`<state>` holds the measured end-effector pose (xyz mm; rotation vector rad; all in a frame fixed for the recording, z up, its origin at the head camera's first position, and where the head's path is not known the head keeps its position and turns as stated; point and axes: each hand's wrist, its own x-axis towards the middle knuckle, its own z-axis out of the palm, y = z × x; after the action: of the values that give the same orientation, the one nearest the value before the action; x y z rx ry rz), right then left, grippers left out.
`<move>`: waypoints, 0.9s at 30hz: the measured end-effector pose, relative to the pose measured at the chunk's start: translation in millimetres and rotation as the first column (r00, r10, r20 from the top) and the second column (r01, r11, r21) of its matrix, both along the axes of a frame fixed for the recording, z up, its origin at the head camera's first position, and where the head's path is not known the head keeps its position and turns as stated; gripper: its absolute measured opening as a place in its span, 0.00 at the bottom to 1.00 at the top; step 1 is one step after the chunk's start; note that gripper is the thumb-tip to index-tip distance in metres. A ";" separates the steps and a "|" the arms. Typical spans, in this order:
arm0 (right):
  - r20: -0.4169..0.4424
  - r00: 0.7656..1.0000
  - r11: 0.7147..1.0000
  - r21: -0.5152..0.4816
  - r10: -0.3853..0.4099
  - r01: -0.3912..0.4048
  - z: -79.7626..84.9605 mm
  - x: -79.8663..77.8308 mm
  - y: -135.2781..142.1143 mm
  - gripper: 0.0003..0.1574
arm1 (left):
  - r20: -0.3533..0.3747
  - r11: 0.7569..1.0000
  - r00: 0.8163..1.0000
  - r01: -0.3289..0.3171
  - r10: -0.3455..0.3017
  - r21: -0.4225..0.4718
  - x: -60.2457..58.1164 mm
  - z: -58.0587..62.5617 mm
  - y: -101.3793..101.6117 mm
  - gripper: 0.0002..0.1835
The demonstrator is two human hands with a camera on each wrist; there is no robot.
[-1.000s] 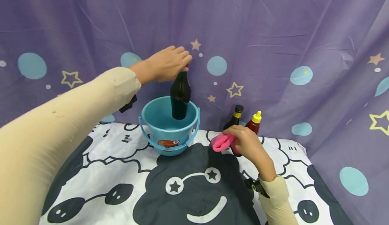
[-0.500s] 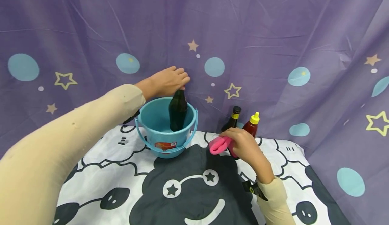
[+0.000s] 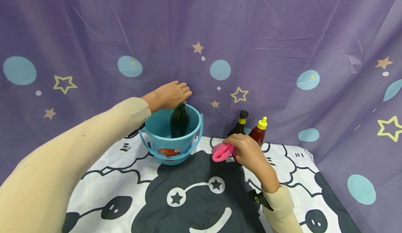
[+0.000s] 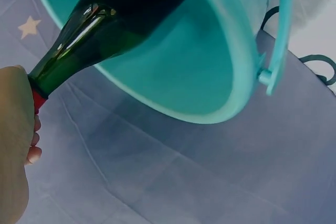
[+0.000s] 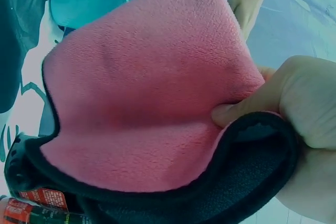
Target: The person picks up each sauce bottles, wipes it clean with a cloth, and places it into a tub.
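Observation:
My left hand [image 3: 171, 96] grips a dark green glass bottle [image 3: 179, 122] by its red-wrapped neck. The bottle's lower part is down inside a light blue bucket [image 3: 166, 145], and the rim hides its base in the head view. From the left wrist, the green bottle [image 4: 113, 22] slants in past the bucket's rim [image 4: 210, 116]. To the right of the bucket, my right hand [image 3: 249, 153] pinches a folded pink cloth [image 3: 222, 152] between thumb and fingers. Seen close, the cloth [image 5: 142, 72] is fluffy, with dark edging and a dark underside.
Behind my right hand stand a dark bottle with a black cap [image 3: 239, 123] and a red squeeze bottle with a yellow tip [image 3: 259, 131]. A cartoon-print cover [image 3: 201, 205] lies over the table. A purple curtain [image 3: 267, 51] hangs close behind everything.
My left hand has moved down, lowering the green bottle from above the bucket deep into it. The right hand keeps its hold on the pink cloth, nearly in place.

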<state>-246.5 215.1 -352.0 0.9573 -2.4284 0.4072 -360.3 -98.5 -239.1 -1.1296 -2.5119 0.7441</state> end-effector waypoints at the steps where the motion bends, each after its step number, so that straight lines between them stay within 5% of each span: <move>1: -0.020 1.000 1.000 -0.001 0.001 -0.001 -0.5 -0.6 -0.7 0.25 | 0.000 1.000 1.000 0.000 0.000 -0.004 -0.6 -1.7 -0.3 0.19; 12: -0.168 0.985 0.999 0.025 -0.033 0.038 -4.1 2.1 -7.3 0.30 | 0.008 0.999 1.000 -0.017 0.017 -0.047 -1.4 -19.1 -2.9 0.18; 27: -0.126 0.991 0.997 0.069 -0.034 0.043 -4.3 4.1 -9.2 0.30 | 0.065 0.994 0.993 -0.104 0.102 0.029 1.9 -19.7 -10.0 0.20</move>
<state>-242.5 205.9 -356.3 0.9356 -2.3573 0.2413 -358.4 -108.6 -258.8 -1.0344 -2.6424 0.7017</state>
